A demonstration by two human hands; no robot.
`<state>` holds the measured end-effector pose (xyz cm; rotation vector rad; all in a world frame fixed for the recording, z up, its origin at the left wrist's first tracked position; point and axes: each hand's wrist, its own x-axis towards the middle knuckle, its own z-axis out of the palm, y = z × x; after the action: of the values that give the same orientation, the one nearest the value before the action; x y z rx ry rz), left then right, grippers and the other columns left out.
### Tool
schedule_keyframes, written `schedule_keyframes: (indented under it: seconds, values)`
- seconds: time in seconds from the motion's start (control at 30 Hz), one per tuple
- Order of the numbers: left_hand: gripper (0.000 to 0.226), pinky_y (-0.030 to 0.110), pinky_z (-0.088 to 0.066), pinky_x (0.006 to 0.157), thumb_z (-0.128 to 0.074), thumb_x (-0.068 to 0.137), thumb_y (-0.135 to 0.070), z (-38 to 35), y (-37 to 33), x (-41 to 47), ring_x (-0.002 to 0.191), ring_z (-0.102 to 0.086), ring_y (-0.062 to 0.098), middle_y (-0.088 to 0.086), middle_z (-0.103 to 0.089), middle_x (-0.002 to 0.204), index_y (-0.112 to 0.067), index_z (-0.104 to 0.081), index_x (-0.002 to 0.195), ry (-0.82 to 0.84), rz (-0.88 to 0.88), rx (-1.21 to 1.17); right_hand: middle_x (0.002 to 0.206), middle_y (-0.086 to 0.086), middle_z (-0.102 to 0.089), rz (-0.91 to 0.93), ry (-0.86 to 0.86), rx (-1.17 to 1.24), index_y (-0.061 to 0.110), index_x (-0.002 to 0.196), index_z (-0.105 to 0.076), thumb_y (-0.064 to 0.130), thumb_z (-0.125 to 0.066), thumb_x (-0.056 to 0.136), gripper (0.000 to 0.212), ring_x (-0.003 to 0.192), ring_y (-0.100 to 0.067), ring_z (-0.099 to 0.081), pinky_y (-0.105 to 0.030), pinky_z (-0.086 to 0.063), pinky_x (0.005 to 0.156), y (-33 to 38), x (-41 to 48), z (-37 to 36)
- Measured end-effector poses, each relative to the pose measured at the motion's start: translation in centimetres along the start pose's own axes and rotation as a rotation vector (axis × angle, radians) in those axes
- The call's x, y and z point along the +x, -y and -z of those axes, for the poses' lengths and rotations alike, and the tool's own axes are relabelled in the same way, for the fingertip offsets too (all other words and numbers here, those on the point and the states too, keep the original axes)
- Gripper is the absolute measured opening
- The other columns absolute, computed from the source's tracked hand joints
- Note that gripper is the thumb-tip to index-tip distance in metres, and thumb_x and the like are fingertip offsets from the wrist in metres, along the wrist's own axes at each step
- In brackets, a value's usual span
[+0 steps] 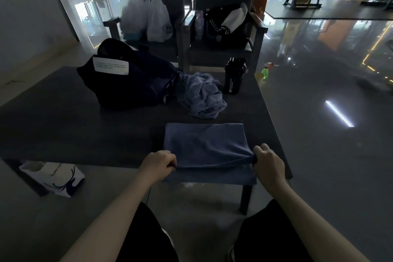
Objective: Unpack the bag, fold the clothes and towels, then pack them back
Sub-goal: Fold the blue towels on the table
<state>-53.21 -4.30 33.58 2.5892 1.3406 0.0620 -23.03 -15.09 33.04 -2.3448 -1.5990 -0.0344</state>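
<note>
Towel (pixel 204 144) flat on table (pixel 85 130), near fold pinched taut at both ends by left hand (pixel 157 164) and right hand (pixel 268 161).

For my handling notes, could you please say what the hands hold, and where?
Both hold the blue towel: the left hand pinches its near fold's left end, the right hand the right end.

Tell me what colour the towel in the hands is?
The towel is dark blue; the head view shows it.
</note>
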Motion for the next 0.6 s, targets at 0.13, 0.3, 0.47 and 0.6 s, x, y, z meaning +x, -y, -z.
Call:
schedule_keyframes:
  seconds: [0.13, 0.3, 0.47, 0.6]
  values:
    - [0.011, 0.028, -0.046, 0.082, -0.060, 0.089, -0.027, -0.4, 0.3, 0.0, 0.094, -0.056, 0.013, -0.006, -0.057, 0.104, -0.022, -0.065, 0.098, 0.052, 0.016, -0.023, 0.093, -0.009, -0.055, 0.080, 0.067, -0.038, 0.004, 0.085, -0.057, -0.002, -0.052, 0.082, 0.009, 0.086, -0.029, -0.055, -0.030, -0.029, 0.060, -0.4, -0.6, -0.7]
    - [0.022, 0.029, -0.045, 0.078, -0.057, 0.090, -0.040, -1.4, 0.6, 0.2, 0.087, -0.055, 0.012, -0.007, -0.056, 0.092, -0.021, -0.064, 0.082, 0.052, 0.037, -0.047, 0.100, -0.002, -0.054, 0.081, 0.177, -0.141, 0.012, 0.094, -0.060, 0.012, -0.049, 0.089, 0.012, 0.097, -0.022, -0.051, -0.028, -0.029, 0.070, -1.2, -0.6, -1.6]
    - [0.021, 0.030, -0.044, 0.075, -0.050, 0.095, -0.033, -1.4, 1.0, 2.1, 0.087, -0.053, 0.013, -0.005, -0.054, 0.096, -0.018, -0.062, 0.087, -0.085, 0.113, -0.214, 0.089, -0.008, -0.059, -0.136, 0.067, 0.236, 0.007, 0.085, -0.060, 0.014, -0.046, 0.093, 0.018, 0.072, -0.022, -0.053, -0.028, -0.034, 0.055, -0.5, 1.7, -1.6]
    - [0.033, 0.036, -0.045, 0.088, -0.053, 0.094, -0.028, -0.4, 2.0, 5.7, 0.110, -0.050, 0.021, 0.001, -0.046, 0.124, -0.016, -0.052, 0.125, -0.146, 0.279, -0.298, 0.110, -0.008, -0.059, -0.201, 0.197, 0.421, 0.012, 0.109, -0.056, 0.020, -0.050, 0.091, 0.021, 0.095, -0.026, -0.055, -0.037, -0.047, 0.078, 0.2, 5.4, -2.5]
